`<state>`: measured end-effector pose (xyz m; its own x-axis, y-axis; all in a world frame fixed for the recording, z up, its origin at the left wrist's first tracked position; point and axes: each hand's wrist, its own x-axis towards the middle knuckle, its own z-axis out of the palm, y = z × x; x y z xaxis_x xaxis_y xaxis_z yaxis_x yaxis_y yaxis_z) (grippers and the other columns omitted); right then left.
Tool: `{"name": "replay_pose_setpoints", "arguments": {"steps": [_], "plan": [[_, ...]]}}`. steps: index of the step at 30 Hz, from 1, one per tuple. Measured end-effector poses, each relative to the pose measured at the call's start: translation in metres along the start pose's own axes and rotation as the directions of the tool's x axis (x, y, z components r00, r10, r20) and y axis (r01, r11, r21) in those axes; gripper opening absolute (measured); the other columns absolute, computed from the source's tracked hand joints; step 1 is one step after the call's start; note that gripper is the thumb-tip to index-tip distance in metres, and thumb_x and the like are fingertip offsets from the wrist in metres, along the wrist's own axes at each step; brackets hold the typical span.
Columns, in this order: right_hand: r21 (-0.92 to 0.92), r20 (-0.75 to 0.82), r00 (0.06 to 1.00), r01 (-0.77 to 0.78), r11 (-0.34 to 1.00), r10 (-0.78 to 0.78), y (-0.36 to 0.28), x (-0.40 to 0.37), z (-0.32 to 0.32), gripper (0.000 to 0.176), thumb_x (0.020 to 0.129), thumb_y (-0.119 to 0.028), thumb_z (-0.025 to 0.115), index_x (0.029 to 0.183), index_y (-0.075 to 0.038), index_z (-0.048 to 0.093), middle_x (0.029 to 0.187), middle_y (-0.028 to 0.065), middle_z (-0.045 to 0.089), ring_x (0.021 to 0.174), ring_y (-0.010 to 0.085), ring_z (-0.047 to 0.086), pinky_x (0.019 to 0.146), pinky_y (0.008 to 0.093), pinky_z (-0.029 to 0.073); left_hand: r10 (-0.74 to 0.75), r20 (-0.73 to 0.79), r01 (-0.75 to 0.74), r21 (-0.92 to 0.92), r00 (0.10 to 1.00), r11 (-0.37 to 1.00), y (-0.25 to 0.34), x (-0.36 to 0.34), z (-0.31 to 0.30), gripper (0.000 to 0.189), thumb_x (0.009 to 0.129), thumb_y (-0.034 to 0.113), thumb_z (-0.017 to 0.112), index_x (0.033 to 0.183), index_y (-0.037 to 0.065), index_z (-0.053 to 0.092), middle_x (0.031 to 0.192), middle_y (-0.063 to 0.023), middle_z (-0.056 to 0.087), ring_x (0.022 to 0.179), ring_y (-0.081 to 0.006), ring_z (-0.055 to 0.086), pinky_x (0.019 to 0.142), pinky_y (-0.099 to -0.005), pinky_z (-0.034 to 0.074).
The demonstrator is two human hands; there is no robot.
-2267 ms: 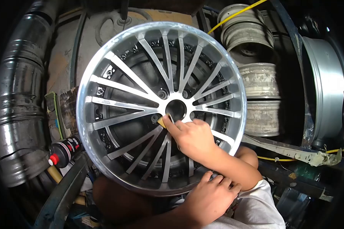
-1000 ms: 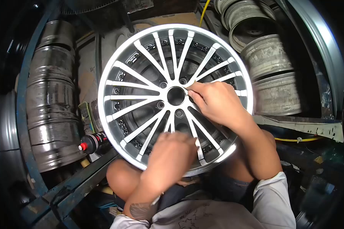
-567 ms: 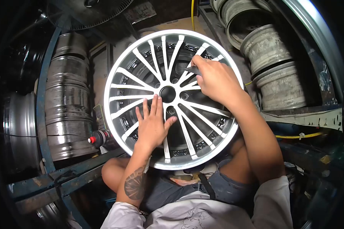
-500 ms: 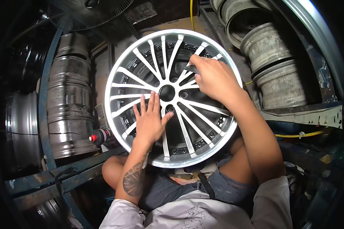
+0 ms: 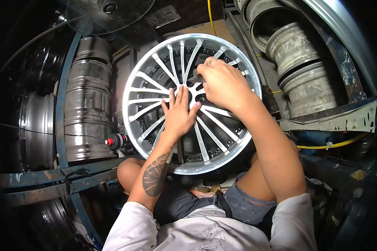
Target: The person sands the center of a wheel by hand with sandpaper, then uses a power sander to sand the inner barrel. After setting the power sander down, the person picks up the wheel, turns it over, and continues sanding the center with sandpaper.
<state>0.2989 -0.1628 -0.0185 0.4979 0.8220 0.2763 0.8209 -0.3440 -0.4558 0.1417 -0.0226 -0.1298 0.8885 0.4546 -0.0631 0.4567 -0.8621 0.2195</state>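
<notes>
An alloy wheel rim (image 5: 134,129) with bright silver spokes and dark gaps lies face up in front of me, over my lap. My left hand (image 5: 179,111) rests flat on its spokes beside the centre hub, fingers spread. In my right hand (image 5: 224,81) is pinched a small dark flat piece that looks like sandpaper (image 5: 195,79), pressed against the spokes just above the hub. Most of that piece is hidden under the fingers.
Stacked metal rims (image 5: 88,100) stand behind a blue frame (image 5: 62,104) at left. More dusty rims (image 5: 303,88) sit on a rack at right. A bottle with a red cap (image 5: 118,141) is left of the wheel. A fan (image 5: 109,8) stands at the back.
My right hand has moved inward along the spokes toward the hub with the dark piece. My left hand has shifted up and right on the wheel. The view has also shifted slightly.
</notes>
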Motion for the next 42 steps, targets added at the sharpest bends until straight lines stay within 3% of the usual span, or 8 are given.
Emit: {"name": "replay_pose_setpoints", "arguments": {"steps": [5,10,25,29,33,35,38,42], "plan": [[-0.032,-0.014,1.0,-0.027,0.999,0.027,0.005,-0.003,0.001,0.024,0.082,-0.01,0.074,0.103,0.002,0.071,0.113,0.0217,0.069,0.112,0.0375,0.07,0.095,0.0466,0.057,0.232,0.082,-0.233,0.009,0.969,0.972,-0.002,-0.01,-0.006,0.08,0.106,0.06,0.044,0.164,0.007,0.031,0.172,-0.013,0.028,0.16,-0.0389,0.021,0.121,-0.0723,0.014],[-0.105,0.352,0.922,-0.13,0.986,0.159,0.006,-0.001,-0.013,0.032,0.083,-0.002,0.065,0.115,-0.001,0.063,0.098,0.0242,0.075,0.095,0.0413,0.075,0.082,0.0514,0.059,0.387,0.201,-0.379,-0.077,0.9,0.922,-0.019,-0.03,-0.033,0.071,0.106,0.054,0.048,0.161,0.01,0.039,0.169,-0.0097,0.037,0.157,-0.0378,0.03,0.123,-0.0679,0.02],[-0.156,0.582,0.805,-0.024,0.987,0.112,0.023,-0.013,0.027,0.031,0.096,-0.008,0.059,0.123,-0.011,0.073,0.108,0.0187,0.075,0.103,0.0413,0.07,0.09,0.0499,0.056,0.081,0.215,-0.133,0.24,0.973,0.962,-0.075,-0.062,-0.055,0.089,0.101,0.067,0.047,0.166,0.009,0.029,0.171,-0.0157,0.029,0.158,-0.0426,0.023,0.126,-0.0637,0.015],[-0.225,0.643,0.737,-0.078,0.971,0.208,0.001,-0.002,0.031,0.021,0.099,-0.021,0.062,0.11,-0.01,0.076,0.098,0.0203,0.075,0.096,0.041,0.072,0.085,0.0517,0.056,0.165,0.261,-0.179,0.029,0.951,0.984,-0.054,-0.073,-0.052,0.09,0.101,0.06,0.054,0.164,0.002,0.027,0.171,-0.0221,0.024,0.157,-0.0461,0.022,0.125,-0.062,0.021],[-0.295,0.751,0.595,-0.088,0.952,0.288,0.011,0.002,0.048,0.058,0.102,-0.058,0.056,0.099,-0.005,0.078,0.093,0.0207,0.076,0.095,0.0389,0.073,0.087,0.051,0.057,0.245,0.304,-0.204,-0.159,0.921,0.966,-0.081,-0.064,-0.079,0.067,0.098,0.044,0.067,0.151,0.005,0.052,0.163,-0.0243,0.04,0.146,-0.0452,0.043,0.12,-0.0529,0.035],[-0.272,0.758,0.576,-0.145,0.951,0.305,0.015,0.001,0.057,0.074,0.102,-0.069,0.046,0.091,-0.003,0.078,0.09,0.0209,0.075,0.096,0.039,0.072,0.088,0.051,0.056,0.146,0.201,-0.058,-0.388,0.969,0.92,-0.097,-0.06,-0.094,0.043,0.097,0.024,0.071,0.136,0.006,0.065,0.133,-0.0238,0.067,0.121,-0.0432,0.064,0.101,-0.0453,0.052],[-0.241,0.715,0.614,-0.23,0.943,0.333,0.012,-0.003,0.067,0.082,0.102,-0.072,0.041,0.083,-0.001,0.077,0.091,0.0227,0.075,0.095,0.0423,0.071,0.088,0.0533,0.055,-0.087,0.294,0.164,-0.249,0.952,0.954,-0.107,-0.06,-0.116,0.036,0.096,0.018,0.071,0.128,0.003,0.068,0.113,-0.0208,0.074,0.106,-0.0418,0.068,0.093,-0.0459,0.053],[-0.169,0.626,0.676,-0.37,0.913,0.39,0.015,-0.018,0.085,0.085,0.103,-0.072,0.04,0.083,0.003,0.074,0.092,0.0298,0.073,0.098,0.0465,0.07,0.092,0.0549,0.053,0.004,0.213,0.02,-0.107,0.977,0.994,-0.124,-0.072,-0.088,0.035,0.094,0.018,0.071,0.126,0.003,0.068,0.114,-0.0223,0.073,0.105,-0.0424,0.068,0.092,-0.0486,0.053]]}}
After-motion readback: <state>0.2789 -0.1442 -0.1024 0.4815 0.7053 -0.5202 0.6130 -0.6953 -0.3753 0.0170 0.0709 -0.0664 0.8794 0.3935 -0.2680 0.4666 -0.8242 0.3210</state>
